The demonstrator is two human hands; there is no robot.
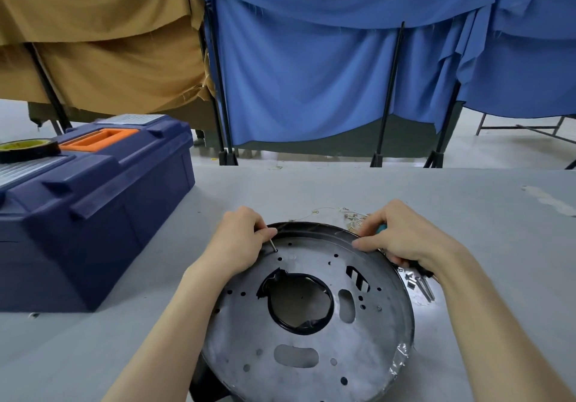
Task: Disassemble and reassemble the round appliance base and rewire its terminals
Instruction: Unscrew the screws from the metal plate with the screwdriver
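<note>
My L hand [240, 239] pinches pin [273, 245] on round base [358, 342], R hand [405, 239] grips teal tool [382, 228]; grey tabletop [467, 202], blue drapes [311, 74] behind.

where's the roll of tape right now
The roll of tape lies at the far left of the head view, flat on the lid of the blue toolbox, just left of its orange handle.

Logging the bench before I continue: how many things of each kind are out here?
Round base: 1
Blue toolbox: 1
Tape roll: 1
Thin pin, pinched by left hand: 1
Teal-handled tool, held in right hand: 1
Wire bundle: 1
Loose small metal parts: too blurred to count
Total: 6, besides the loose parts
</note>
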